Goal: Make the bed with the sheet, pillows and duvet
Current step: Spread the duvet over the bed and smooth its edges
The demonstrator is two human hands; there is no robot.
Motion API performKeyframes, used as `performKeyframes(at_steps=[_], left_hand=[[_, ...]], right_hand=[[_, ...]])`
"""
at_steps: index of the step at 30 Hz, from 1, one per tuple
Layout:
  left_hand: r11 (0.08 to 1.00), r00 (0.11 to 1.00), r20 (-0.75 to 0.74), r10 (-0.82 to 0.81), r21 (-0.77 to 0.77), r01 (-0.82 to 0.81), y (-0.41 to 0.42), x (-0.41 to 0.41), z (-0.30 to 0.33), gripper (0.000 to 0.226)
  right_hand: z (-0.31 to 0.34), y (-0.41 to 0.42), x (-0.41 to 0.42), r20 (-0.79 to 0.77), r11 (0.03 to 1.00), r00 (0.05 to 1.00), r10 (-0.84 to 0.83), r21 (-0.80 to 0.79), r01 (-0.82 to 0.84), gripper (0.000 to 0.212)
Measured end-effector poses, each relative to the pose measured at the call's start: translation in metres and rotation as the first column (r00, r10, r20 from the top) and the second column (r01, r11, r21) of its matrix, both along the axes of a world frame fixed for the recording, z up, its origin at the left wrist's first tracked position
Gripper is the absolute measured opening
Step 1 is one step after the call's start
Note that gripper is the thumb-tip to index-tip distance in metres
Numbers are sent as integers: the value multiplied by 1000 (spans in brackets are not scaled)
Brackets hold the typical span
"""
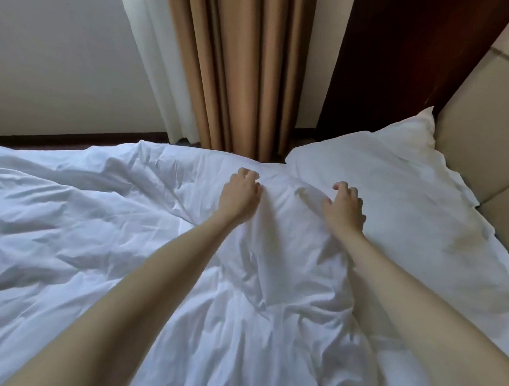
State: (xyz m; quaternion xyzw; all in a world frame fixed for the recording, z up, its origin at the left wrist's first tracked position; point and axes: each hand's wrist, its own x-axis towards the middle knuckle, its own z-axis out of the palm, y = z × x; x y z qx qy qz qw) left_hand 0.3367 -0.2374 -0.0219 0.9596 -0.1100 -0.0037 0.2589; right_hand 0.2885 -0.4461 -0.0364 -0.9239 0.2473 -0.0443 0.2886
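Item: duvet, white, rumpled, filled the lower and left frame; long axis ran left to right. Left hand and right hand, centre frame, fingers curled, bunched its upper edge. Pillow lay just right, nearer the right hand, against headboard.

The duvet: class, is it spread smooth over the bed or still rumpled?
Still rumpled. The duvet shows deep creases and bunched folds between the left hand and right hand, whose curled fingers gather it beside the pillow.
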Motion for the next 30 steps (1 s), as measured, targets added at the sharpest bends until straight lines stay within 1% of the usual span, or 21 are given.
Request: performKeyframes(at_steps=[1,3,4,5,6,8,10,11,12,13,14,15,16,17,18,19,21,23,24,27,30], left_hand=[[998,998,39,-55,7,55,-8,13,-3,35],[975,965,142,-222,29,220,-22,33,-13,41],[948,935,163,-316,95,303,-29,40,-21,48],[916,913,135,-384,178,359,-35,44,-31,60],[889,912,61,-407,255,380,-40,45,-44,74],[847,932,-70,-356,398,353,-46,38,-70,101],[808,947,-113,-302,496,317,-43,27,-98,117],[785,949,-145,-278,535,312,-41,19,-106,119],[757,951,-179,-251,576,308,-37,11,-115,116],[733,961,-171,-218,622,277,-34,3,-124,105],[729,973,-89,-214,648,220,-32,-4,-130,84],[729,976,-6,-218,664,167,-29,-12,-128,59],[715,976,18,-216,684,146,-24,-20,-122,39],[697,975,-30,-219,694,178,-20,-27,-116,31],[672,959,-124,-255,691,268,-15,-32,-115,32],[655,939,-227,-259,673,344,-8,-38,-109,34],[668,939,-267,-218,660,343,3,-49,-94,35],[726,954,-266,-139,628,281,16,-59,-78,33],[774,954,-285,-92,582,248,22,-62,-69,32],[949,946,-318,69,313,36,37,-61,-27,37],[991,955,-266,132,54,-122,41,-51,32,38]], right_hand=[[-10,-3,7,-97,997,994,-55,45,59,52],[-32,-10,16,-287,985,954,-80,124,119,88],[-43,-13,18,-341,980,937,-73,147,130,95],[-50,-16,18,-369,977,926,-78,155,144,96],[-55,-19,18,-382,976,920,-86,154,156,95],[-62,-24,17,-395,973,918,-39,194,124,87],[-69,-22,15,-413,940,905,98,338,52,72],[-74,-19,12,-418,910,894,163,413,28,70],[-79,-15,8,-438,881,876,201,471,33,71],[-85,-9,2,-461,875,857,233,483,22,74],[-89,-2,-5,-489,895,834,254,446,-10,73],[-93,4,-12,-497,916,826,266,398,-56,63],[-96,11,-19,-478,929,834,275,356,-103,42],[-94,17,-27,-452,936,844,290,319,-151,17],[-90,24,-35,-425,936,849,313,292,-198,5],[-84,31,-42,-387,931,855,346,252,-263,17],[-71,43,-49,-335,904,841,424,104,-414,21],[-49,57,-51,-251,854,828,502,-10,-520,17],[-34,64,-50,-211,829,817,536,-47,-557,19],[24,82,-43,-96,735,776,623,-270,-623,23],[89,86,-27,60,694,754,654,-444,-567,16]])
